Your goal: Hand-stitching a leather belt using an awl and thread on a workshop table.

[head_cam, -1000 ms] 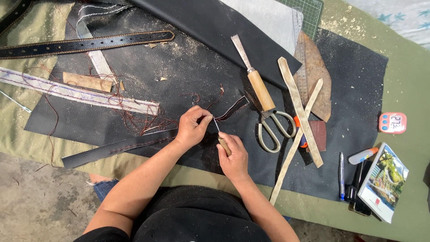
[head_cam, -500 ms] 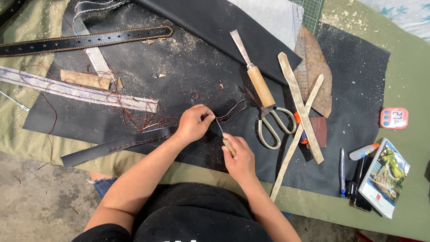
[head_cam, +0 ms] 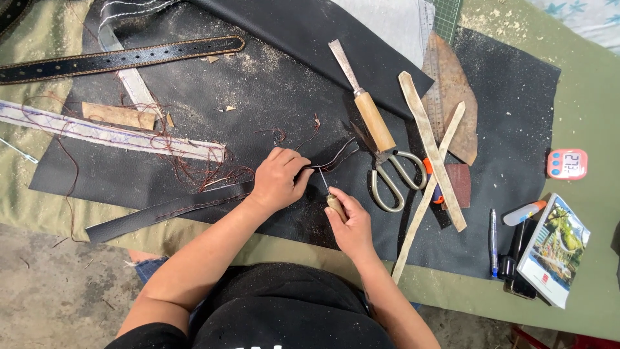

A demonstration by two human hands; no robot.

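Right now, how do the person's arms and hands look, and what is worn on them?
Both arms are bare along their visible length, with no sleeves. The left hand and right hand wear no gloves; no rings, watch or bracelets show. The person wears a black top.

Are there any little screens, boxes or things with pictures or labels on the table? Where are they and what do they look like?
Small pink digital timer: far right on the green cloth, rounded, pale screen with dark digits.
Thin booklet with green picture cover: lower right table edge, rectangular, white border, small red mark.
Small white bottle with orange cap: lying just left of the booklet.
No boxes or signs.
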